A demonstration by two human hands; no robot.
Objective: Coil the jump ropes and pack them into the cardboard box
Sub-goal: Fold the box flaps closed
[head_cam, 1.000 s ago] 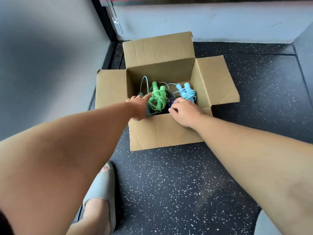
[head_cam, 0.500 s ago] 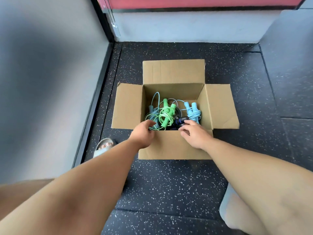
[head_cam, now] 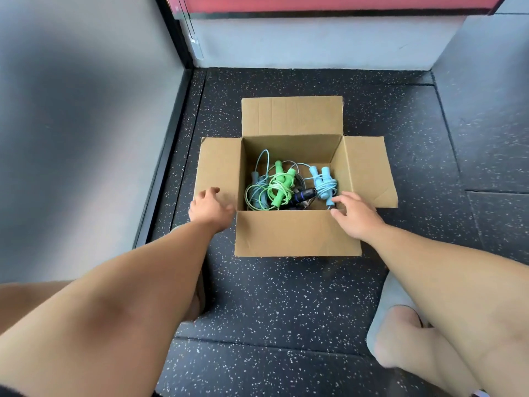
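Note:
An open cardboard box [head_cam: 297,236] stands on the floor with its four flaps spread out. Inside lie several coiled jump ropes: a green one [head_cam: 282,183], a light blue one [head_cam: 323,181], a grey-blue one [head_cam: 256,187] and a black one with a blue ring [head_cam: 305,194]. My left hand [head_cam: 209,207] hovers over the box's left flap [head_cam: 219,167], fingers relaxed and empty. My right hand [head_cam: 355,214] is at the front right corner of the box, fingers spread and holding nothing, close to the light blue rope.
The box sits on dark speckled rubber floor [head_cam: 286,296]. A grey wall [head_cam: 86,110] runs along the left and a low grey ledge [head_cam: 315,41] crosses the back. My feet in grey slippers [head_cam: 386,319] are near the bottom of the view.
Both hands have come out of the box and moved apart, the left toward the left flap, the right to the front right corner. The camera has pulled back and up.

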